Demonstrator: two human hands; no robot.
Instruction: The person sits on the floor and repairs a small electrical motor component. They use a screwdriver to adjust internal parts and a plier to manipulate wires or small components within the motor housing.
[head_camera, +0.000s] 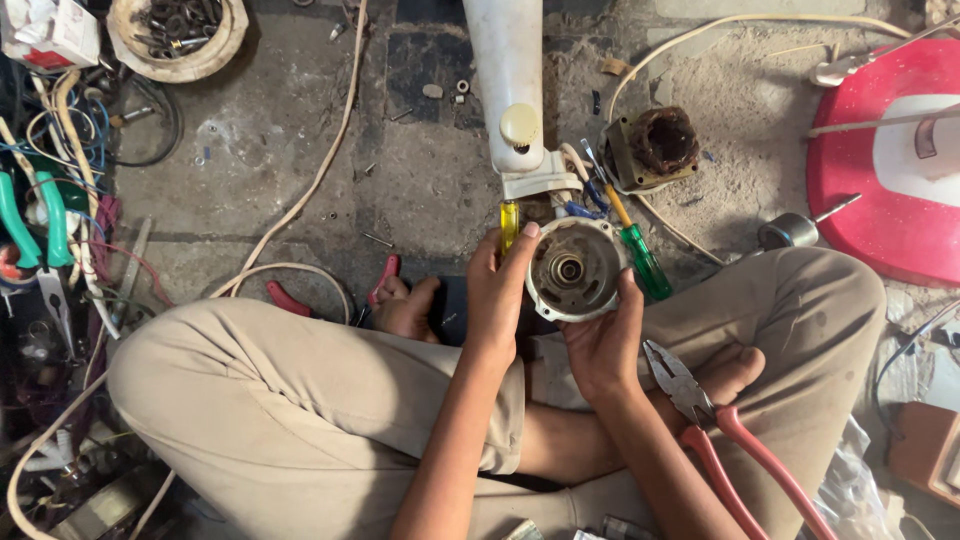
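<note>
My left hand (497, 290) and right hand (603, 340) both clamped on round motor end cover (574, 268), centre frame, bearing seat facing me. Inspecting housing, I judge; next move needs steady grip. Green screwdriver (640, 255) just behind, red pliers (705, 420) on lap lower right.

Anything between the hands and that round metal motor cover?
Nothing visible. The left hand grips the round metal motor cover by its left rim and the right hand by its lower right rim. The red-handled pliers lie apart on the right leg.
</note>
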